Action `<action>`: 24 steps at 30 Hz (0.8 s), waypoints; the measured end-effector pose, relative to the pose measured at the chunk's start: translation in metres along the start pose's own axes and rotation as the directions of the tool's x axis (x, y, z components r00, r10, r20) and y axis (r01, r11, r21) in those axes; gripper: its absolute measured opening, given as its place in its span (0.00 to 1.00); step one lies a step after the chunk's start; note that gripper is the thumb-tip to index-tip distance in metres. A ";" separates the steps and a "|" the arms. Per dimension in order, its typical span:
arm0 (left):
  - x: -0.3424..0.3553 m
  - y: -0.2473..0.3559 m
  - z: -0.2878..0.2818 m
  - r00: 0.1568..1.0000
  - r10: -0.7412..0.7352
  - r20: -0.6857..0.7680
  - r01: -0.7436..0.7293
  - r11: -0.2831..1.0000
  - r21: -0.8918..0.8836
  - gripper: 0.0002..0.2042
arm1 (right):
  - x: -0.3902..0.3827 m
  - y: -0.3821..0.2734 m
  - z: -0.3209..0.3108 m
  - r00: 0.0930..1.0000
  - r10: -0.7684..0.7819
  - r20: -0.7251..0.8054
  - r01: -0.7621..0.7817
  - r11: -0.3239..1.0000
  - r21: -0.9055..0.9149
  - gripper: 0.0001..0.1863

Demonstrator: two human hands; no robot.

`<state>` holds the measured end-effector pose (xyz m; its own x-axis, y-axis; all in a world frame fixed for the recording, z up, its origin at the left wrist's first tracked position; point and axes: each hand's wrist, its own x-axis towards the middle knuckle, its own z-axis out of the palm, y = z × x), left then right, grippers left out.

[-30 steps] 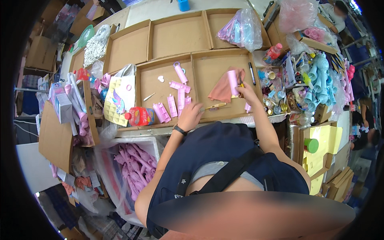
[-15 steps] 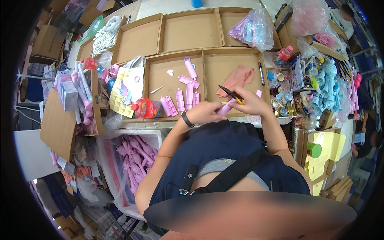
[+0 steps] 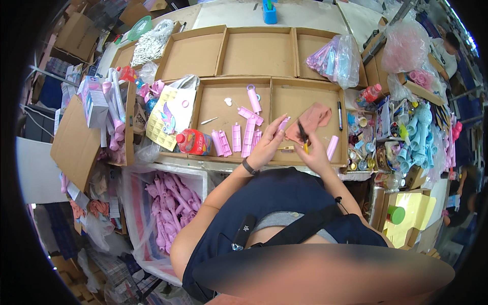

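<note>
My left hand (image 3: 266, 147) is closed on a small pink plastic part (image 3: 285, 122), its thumb and fingers hiding most of it. In my right hand (image 3: 315, 154) are pliers (image 3: 302, 133) with black jaws and a yellow handle; the jaws are blurred and look apart from the pink part. Under and beyond the pliers lies a salmon-coloured cloth (image 3: 317, 116). A pink tube (image 3: 333, 147) rests right of my right hand. Several pink plastic shells (image 3: 248, 136) lie left of my left hand, and a pink cylinder (image 3: 253, 99) is farther off.
Cardboard trays (image 3: 271, 84) cover the table. A red bottle (image 3: 195, 143) stands near their front left, and a marker (image 3: 340, 116) lies at the right. Small jars (image 3: 362, 122) and blue plastic parts (image 3: 419, 129) crowd the right side. A lined crate holds pink parts (image 3: 168, 213).
My hands have moved apart, and the left has risen away from my body with the pink part. The pliers turned in my right hand. The whole view has shifted slightly.
</note>
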<state>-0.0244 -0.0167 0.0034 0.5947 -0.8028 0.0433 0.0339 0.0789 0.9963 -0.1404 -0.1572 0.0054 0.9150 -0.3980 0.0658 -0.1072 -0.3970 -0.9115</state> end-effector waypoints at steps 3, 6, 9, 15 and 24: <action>-0.001 0.002 0.002 0.996 -0.085 0.041 0.091 0.983 -0.160 0.22 | -0.010 0.000 0.010 1.000 0.026 -0.002 -0.026 0.998 0.062 0.18; -0.004 0.006 0.003 0.976 -0.209 0.067 0.219 0.908 -0.358 0.23 | -0.007 -0.001 0.015 0.998 0.014 -0.059 -0.012 0.999 0.044 0.18; -0.004 0.008 0.004 0.956 -0.276 0.095 0.284 0.807 -0.518 0.23 | -0.001 -0.003 0.015 0.993 -0.060 -0.106 0.051 0.995 -0.082 0.17; -0.004 0.006 0.002 0.957 -0.259 0.133 0.285 0.737 -0.613 0.20 | 0.007 -0.005 0.018 0.986 -0.159 -0.053 0.121 0.896 -0.427 0.14; -0.005 -0.001 0.007 0.937 -0.327 0.126 0.296 0.546 -0.784 0.15 | 0.006 0.004 0.026 0.985 -0.162 -0.065 0.088 0.780 -0.619 0.15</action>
<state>-0.0329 -0.0170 0.0025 0.4448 -0.8520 -0.2762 0.8242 0.2687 0.4986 -0.1250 -0.1396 -0.0086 0.8932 -0.3811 0.2388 -0.2442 -0.8568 -0.4543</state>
